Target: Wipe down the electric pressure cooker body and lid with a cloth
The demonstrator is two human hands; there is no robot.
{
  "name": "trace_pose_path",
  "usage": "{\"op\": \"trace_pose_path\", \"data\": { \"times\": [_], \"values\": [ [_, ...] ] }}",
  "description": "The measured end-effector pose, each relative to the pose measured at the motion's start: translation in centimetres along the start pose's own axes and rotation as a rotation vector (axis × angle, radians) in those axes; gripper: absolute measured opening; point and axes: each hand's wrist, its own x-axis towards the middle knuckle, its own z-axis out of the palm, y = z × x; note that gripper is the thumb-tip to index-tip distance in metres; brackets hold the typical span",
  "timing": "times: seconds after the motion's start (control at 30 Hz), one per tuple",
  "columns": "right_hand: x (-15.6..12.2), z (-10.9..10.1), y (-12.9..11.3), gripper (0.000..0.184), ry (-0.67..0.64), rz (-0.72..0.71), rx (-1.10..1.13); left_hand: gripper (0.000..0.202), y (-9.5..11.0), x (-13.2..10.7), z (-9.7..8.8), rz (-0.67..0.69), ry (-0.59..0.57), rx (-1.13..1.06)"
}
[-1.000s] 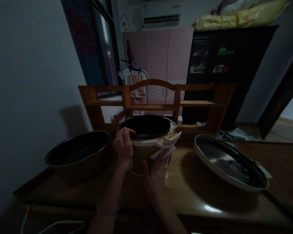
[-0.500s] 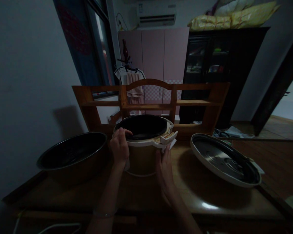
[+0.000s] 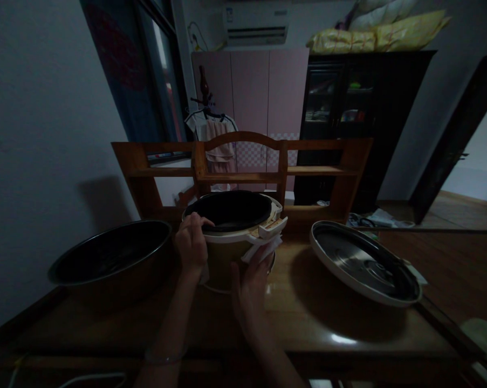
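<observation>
Cooker (image 3: 221,261) | left hand (image 3: 191,243) hooked over rim (image 3: 231,237) | right hand (image 3: 251,288) apparently pressing cloth (image 3: 269,248)

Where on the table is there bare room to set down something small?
The table is bare between the cooker and lid, and in front of the lid. A darker strip before the black pot looks bare. It is crowded between pot and cooker, beside the left hand, and around the right hand with its white cloth.

White cloth (image 3: 271,247), 5 o'clock — partly hidden behind my right hand (image 3: 250,291) | white cord (image 3: 100,375), 7 o'clock — cut off below
</observation>
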Motion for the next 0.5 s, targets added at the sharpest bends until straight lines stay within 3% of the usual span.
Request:
{"op": "trace_pose_path", "data": {
  "times": [0.2, 0.37, 0.5],
  "values": [
    [0.0, 0.6, 0.4, 0.095, 0.019, 0.034, 0.029, 0.066, -0.2, 0.0, 0.0, 0.010, 0.008, -0.016],
    [0.0, 0.4, 0.9, 0.089, 0.019, 0.042, 0.111, 0.065, -0.2, 0.0, 0.0, 0.004, -0.001, -0.006],
    [0.1, -0.6, 1.0, 0.079, -0.015, 0.133, 0.269, 0.067, -0.4, 0.1, 0.0, 0.012, 0.011, -0.020]
  ]
}}
